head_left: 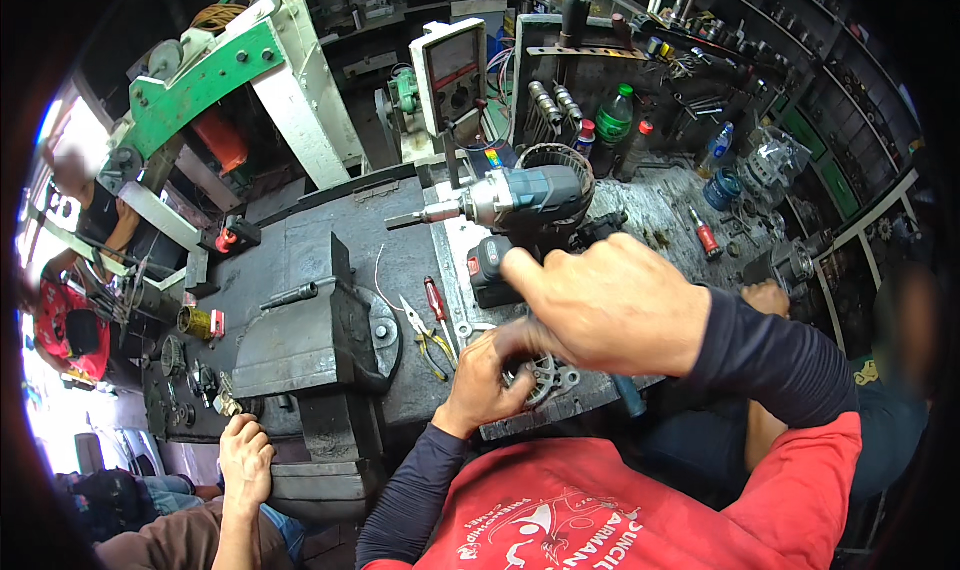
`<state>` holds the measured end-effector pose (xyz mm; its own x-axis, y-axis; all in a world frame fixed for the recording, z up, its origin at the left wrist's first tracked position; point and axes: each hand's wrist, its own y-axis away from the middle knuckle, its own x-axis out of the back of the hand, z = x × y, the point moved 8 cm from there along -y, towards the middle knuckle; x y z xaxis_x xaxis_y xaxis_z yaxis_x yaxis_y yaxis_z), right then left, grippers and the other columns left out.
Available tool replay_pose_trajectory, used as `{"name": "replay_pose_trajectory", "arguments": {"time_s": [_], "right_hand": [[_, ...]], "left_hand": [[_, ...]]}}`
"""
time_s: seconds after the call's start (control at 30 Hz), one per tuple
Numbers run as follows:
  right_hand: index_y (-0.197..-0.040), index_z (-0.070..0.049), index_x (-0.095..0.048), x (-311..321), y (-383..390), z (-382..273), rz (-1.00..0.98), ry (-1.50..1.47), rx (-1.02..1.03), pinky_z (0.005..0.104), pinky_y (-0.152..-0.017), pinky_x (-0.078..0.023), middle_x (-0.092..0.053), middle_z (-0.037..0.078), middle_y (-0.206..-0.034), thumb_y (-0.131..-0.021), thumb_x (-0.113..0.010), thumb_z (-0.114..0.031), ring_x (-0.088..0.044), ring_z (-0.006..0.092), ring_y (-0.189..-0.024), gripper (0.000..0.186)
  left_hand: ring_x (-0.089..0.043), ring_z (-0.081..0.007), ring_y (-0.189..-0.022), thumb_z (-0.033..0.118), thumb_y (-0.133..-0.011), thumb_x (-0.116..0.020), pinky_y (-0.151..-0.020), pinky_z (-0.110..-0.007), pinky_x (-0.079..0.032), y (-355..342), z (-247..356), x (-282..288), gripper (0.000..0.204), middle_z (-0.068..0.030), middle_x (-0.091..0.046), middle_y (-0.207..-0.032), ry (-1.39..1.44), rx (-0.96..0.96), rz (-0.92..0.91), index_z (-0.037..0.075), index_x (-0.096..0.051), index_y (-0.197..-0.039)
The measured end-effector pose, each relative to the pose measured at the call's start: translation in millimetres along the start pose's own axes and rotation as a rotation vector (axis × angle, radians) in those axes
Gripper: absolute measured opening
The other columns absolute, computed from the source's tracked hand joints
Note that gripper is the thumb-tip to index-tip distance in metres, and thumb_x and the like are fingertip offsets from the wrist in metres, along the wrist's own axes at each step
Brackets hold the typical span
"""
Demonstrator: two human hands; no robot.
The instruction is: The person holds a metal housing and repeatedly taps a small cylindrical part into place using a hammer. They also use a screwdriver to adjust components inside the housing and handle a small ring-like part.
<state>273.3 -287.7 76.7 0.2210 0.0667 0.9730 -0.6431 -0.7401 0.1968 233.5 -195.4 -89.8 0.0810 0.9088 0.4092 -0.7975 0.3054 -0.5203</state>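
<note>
My left hand (478, 382) is curled at the near edge of the bench, its fingers bent round the side of a slotted grey metal housing (550, 380). Above and to the right, my right hand (620, 305) is closed in a fist over the housing. Whatever lies inside that fist is hidden, and its lower fingers are slightly blurred. Just beyond my hands lies a blue-grey cordless impact wrench (540, 192) with a black battery (490, 265), its long socket pointing left. Left of my left hand are yellow-handled pliers (428, 338) and a red-handled screwdriver (436, 300).
A large bench vise (290, 345) stands to the left, with another person's hand (246, 460) beside it. Another person's hand (766, 296) is at the right near a cylindrical motor part (780, 265). Bottles, including a green one (615, 115), stand at the back.
</note>
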Motion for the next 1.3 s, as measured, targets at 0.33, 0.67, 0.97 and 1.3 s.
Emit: {"name": "replay_pose_trajectory", "arguments": {"time_s": [0.33,0.67,0.97,1.3], "right_hand": [[-0.092,0.000,-0.059,9,2,-5,0.111,0.041,0.120,0.0473,-0.064,-0.056,-0.060,0.016,-0.096,-0.094,-0.073,-0.033,-0.071,0.0369,-0.082,0.036],[-0.104,0.000,-0.059,14,9,-12,0.341,0.023,0.261,0.0461,-0.063,-0.058,-0.065,0.019,-0.095,-0.087,-0.072,-0.021,-0.073,0.0389,-0.076,0.030],[-0.111,-0.001,-0.068,-17,-1,12,0.539,-1.161,0.196,0.0303,-0.091,-0.050,-0.064,0.006,-0.106,-0.089,-0.069,-0.008,-0.061,0.0151,-0.099,0.023],[-0.082,0.000,-0.065,-48,3,35,0.826,-1.770,0.138,0.0215,-0.045,-0.032,-0.054,-0.002,-0.064,-0.107,-0.062,-0.024,-0.044,0.0027,-0.049,0.034]], "left_hand": [[-0.076,-0.0322,-0.083,0.005,-0.087,-0.078,-0.075,-0.037,-0.059,-10,-5,13,0.029,-0.0186,-0.075,-0.089,0.144,0.252,0.082,0.000,-0.070,-0.115],[-0.076,-0.0257,-0.081,0.006,-0.075,-0.088,-0.074,-0.037,-0.058,-22,19,21,0.043,-0.0158,-0.075,-0.088,-0.038,0.211,0.114,-0.001,-0.071,-0.113],[-0.045,-0.0438,-0.136,0.038,-0.067,-0.094,-0.109,-0.056,-0.037,13,30,-4,0.095,-0.0207,-0.051,-0.141,-0.476,0.353,0.060,0.005,-0.050,-0.144],[-0.017,-0.0427,-0.159,0.043,-0.055,-0.100,-0.121,-0.071,-0.021,10,0,0,0.111,-0.0141,-0.041,-0.164,-0.272,0.274,-0.480,0.017,-0.054,-0.152]]}}
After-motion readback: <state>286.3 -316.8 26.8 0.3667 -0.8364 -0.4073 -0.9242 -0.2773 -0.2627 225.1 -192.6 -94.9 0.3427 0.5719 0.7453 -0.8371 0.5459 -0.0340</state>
